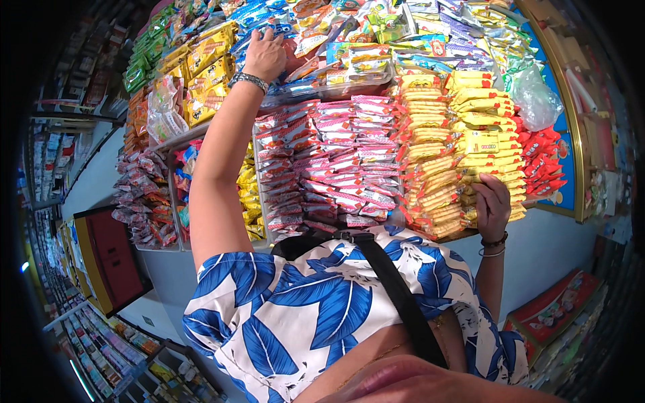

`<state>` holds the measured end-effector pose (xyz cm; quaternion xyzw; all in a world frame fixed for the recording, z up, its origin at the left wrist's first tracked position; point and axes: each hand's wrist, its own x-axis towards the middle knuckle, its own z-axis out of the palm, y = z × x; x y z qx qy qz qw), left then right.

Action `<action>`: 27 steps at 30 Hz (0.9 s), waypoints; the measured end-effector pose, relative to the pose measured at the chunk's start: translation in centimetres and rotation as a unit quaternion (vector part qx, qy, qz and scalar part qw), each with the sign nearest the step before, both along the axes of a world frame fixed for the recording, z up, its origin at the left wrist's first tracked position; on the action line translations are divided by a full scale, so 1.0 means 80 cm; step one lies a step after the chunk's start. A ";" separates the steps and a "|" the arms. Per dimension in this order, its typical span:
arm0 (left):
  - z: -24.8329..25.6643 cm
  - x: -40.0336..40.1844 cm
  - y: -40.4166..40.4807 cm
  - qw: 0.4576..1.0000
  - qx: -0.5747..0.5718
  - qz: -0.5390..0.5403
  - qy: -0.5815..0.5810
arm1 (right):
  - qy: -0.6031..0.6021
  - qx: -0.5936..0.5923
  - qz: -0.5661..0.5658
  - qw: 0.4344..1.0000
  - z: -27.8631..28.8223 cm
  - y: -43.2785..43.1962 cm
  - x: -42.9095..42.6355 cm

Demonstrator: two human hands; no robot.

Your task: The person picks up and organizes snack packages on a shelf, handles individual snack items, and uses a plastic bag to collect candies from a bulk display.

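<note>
My left hand (264,55) reaches to the far side of the display, its fingertips on blue snack packets (242,38); whether it grips one is hidden. A woven band is on that wrist. My right hand (492,204) rests with bent fingers against stacked yellow packets (486,143) near the display's front edge. It holds nothing that I can see. Between the hands stand rows of pink and white packets (347,161) and clear-wrapped biscuits (428,151). Larger yellow packs (206,65) lie left of my left hand.
Clear plastic bins (174,201) hold more packets at the left. Red packets (541,161) and a crumpled clear bag (536,98) lie at the right, beside a gold-framed blue panel (567,174). Stocked shelves stand on both sides, and a red box (552,307) is at the lower right.
</note>
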<state>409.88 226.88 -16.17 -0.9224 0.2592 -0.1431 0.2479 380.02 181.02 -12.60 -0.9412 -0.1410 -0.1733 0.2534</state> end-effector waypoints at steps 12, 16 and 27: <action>-0.025 0.055 -0.033 0.993 0.089 0.035 -0.068 | 0.017 -0.013 -0.016 1.000 -0.004 -0.001 0.000; -0.028 0.059 -0.030 0.987 0.104 0.083 -0.090 | 0.029 -0.013 -0.019 0.999 -0.004 -0.002 0.001; 0.014 0.049 -0.020 0.998 -0.036 0.011 -0.057 | 0.031 -0.010 -0.017 0.999 -0.003 -0.003 0.003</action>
